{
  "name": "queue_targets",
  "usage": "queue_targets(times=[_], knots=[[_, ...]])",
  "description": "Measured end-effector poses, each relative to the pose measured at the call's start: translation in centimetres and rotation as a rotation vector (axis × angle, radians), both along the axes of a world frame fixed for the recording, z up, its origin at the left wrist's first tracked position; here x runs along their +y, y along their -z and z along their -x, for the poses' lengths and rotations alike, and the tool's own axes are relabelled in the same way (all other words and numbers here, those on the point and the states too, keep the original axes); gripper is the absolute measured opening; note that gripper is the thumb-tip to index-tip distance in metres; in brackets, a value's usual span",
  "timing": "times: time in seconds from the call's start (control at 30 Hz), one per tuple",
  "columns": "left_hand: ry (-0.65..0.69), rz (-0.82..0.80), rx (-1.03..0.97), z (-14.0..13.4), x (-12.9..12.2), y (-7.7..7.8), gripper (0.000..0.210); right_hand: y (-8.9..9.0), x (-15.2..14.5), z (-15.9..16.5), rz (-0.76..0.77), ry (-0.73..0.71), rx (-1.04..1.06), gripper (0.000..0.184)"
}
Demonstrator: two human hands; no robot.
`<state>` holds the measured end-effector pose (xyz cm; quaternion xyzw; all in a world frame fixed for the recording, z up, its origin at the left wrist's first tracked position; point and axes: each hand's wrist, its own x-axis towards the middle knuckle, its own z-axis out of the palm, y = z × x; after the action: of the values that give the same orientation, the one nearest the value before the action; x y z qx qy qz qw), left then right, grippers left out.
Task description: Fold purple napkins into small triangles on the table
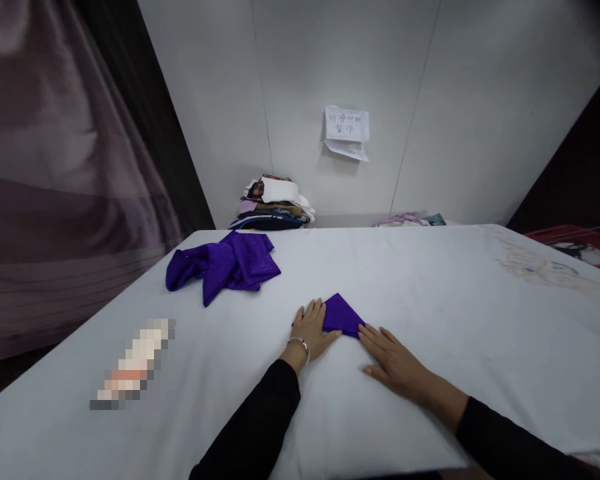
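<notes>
Here's the purple cloth (pixel 342 316), folded small, lying partly under the left hand (pixel 313 328), which is spread flat and gripping nothing; the right hand (pixel 393 360) is unclenched too, fingertips on the near right corner, seemingly pinning the folds from both sides. Beyond the left hand, off to its left, sits a loose heap (pixel 230 267), likely put there for working room; farther past that hand, a clothes stack (pixel 280 203). Well right of the right hand, a red tray (pixel 553 235) holds dark and white items, too unclear to name.
</notes>
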<state>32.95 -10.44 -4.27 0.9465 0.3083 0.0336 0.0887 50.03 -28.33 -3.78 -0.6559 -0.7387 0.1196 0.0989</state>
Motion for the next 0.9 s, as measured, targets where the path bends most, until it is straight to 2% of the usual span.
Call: queue_targets(times=[0.1,0.2,0.33,0.4,0.47,0.63,0.77,0.9], knots=[[0.006,-0.01,-0.008,0.2,-0.1,-0.3,0.079,-0.1,0.1,0.1,0.007,-0.003,0.006,0.063],[0.032,-0.067,-0.039,0.0,-1.2,-0.9,0.08,-0.1,0.0,0.0,-0.004,-0.002,0.008,0.062],[0.206,-0.144,-0.115,-1.3,-4.2,-1.3,0.078,0.4,-0.1,0.0,-0.038,0.003,-0.006,0.064],[0.292,-0.127,-0.126,-2.0,-5.3,-1.1,0.076,0.7,0.0,-0.1,-0.05,0.011,-0.017,0.066],[0.314,-0.084,-0.107,-2.1,-5.6,-0.7,0.077,1.0,0.0,-0.1,-0.052,0.011,-0.033,0.066],[0.186,-0.021,-0.024,0.6,-3.3,-0.1,0.078,1.0,0.1,-0.3,-0.031,-0.009,-0.042,0.063],[0.061,0.001,0.024,4.0,-1.0,-0.5,0.074,0.6,0.0,-0.2,-0.008,-0.006,-0.002,0.061],[-0.021,0.027,0.05,5.8,-0.1,-0.7,0.071,0.4,0.0,-0.2,0.005,0.0,0.014,0.061]])
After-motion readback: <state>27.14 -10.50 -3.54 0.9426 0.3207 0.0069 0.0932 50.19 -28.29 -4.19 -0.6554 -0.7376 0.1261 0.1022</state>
